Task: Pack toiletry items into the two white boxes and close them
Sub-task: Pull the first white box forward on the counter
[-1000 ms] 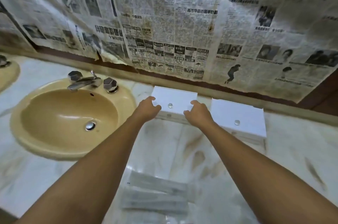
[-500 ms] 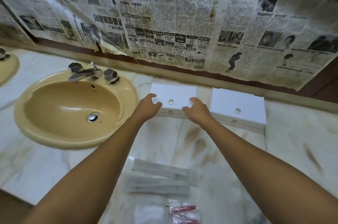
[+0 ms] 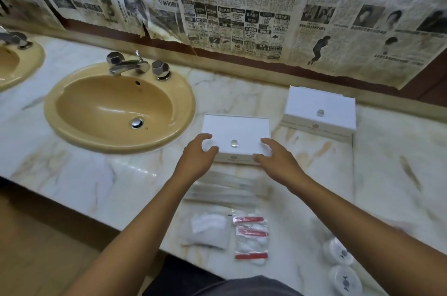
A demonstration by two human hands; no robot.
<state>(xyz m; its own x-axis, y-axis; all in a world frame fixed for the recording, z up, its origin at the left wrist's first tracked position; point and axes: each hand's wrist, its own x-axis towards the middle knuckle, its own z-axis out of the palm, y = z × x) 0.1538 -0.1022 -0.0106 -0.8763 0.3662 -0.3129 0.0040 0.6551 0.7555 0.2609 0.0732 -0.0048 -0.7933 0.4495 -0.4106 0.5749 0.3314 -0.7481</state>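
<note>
A closed white box [image 3: 238,130] with a small clear knob on its lid sits mid-counter. My left hand [image 3: 197,156] grips its near left corner and my right hand [image 3: 275,160] grips its near right corner. A second closed white box [image 3: 319,107] stands farther back on the right, near the wall. In front of the held box lie long clear-wrapped packets [image 3: 225,189]. Closer to me are a white pouch [image 3: 208,230], clear bags with red strips [image 3: 251,237] and two round wrapped items [image 3: 341,264].
A tan oval sink [image 3: 72,112] with a chrome faucet [image 3: 130,66] is sunk into the marble counter [image 3: 96,174] on the left. A second sink [image 3: 33,63] shows at the far left. Newspaper [image 3: 242,17] covers the wall behind.
Both hands have pulled the left box away from the wall toward me, so it now sits well forward of the right box. The view tilted down, revealing more toiletry packets.
</note>
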